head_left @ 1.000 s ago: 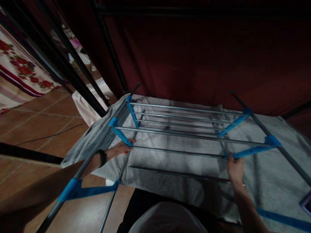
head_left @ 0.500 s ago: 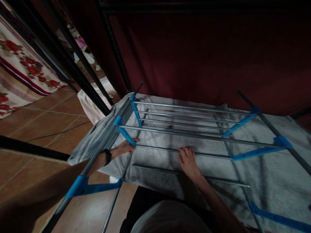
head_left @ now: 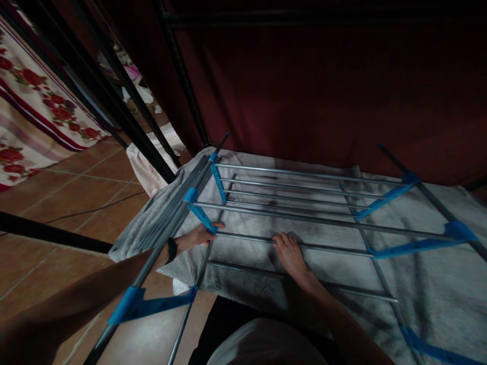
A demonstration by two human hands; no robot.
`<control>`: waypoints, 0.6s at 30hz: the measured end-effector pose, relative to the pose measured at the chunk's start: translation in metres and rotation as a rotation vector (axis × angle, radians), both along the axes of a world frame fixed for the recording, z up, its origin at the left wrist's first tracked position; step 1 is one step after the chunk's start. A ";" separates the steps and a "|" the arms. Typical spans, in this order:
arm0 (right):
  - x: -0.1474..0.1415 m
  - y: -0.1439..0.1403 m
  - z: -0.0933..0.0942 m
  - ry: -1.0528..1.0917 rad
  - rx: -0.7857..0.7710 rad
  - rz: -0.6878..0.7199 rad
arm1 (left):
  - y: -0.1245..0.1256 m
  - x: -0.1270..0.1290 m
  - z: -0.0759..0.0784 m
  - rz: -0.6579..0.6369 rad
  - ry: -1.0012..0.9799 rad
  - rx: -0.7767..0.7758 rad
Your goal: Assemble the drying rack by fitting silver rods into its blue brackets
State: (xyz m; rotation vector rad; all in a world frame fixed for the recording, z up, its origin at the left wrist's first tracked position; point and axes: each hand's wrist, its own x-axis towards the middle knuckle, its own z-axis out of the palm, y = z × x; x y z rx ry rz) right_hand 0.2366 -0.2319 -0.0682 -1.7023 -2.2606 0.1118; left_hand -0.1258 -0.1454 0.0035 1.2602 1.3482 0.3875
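Observation:
A frame of grey metal tubes with blue plastic brackets, like a drying rack, stands over a grey blanket. My left hand (head_left: 201, 234), with a dark band at its wrist, is closed around the lower end of a blue bracket (head_left: 204, 217), where a crossbar meets a thin upright. What its fingers press on underneath is partly hidden. Farther right along that same metal crossbar (head_left: 335, 249), my right hand (head_left: 291, 256) curls its fingers over the tube. Nearer to me a separate-looking metal tube (head_left: 243, 270) runs low across the blanket, passing behind my right forearm.
Several grey tubes (head_left: 178, 203) lie bundled along the left side. The grey blanket (head_left: 449, 294) spreads beneath the frame, against a dark red panel (head_left: 304, 91). Black metal posts (head_left: 125, 106) and a floral cloth (head_left: 53, 101) stand left, above the tiled floor (head_left: 95, 182).
The view has shifted slightly, so the frame appears a little lower and to the right. My right hand has slid slightly left along the crossbar; my left hand keeps its place at the bracket.

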 end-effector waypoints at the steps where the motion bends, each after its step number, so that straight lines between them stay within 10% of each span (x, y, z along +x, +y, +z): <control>1: 0.001 0.001 0.002 0.004 -0.001 0.001 | 0.001 0.000 -0.001 0.004 0.007 -0.009; 18: 0.006 0.005 0.016 0.056 -0.080 0.044 | 0.008 -0.010 -0.020 0.028 0.005 0.038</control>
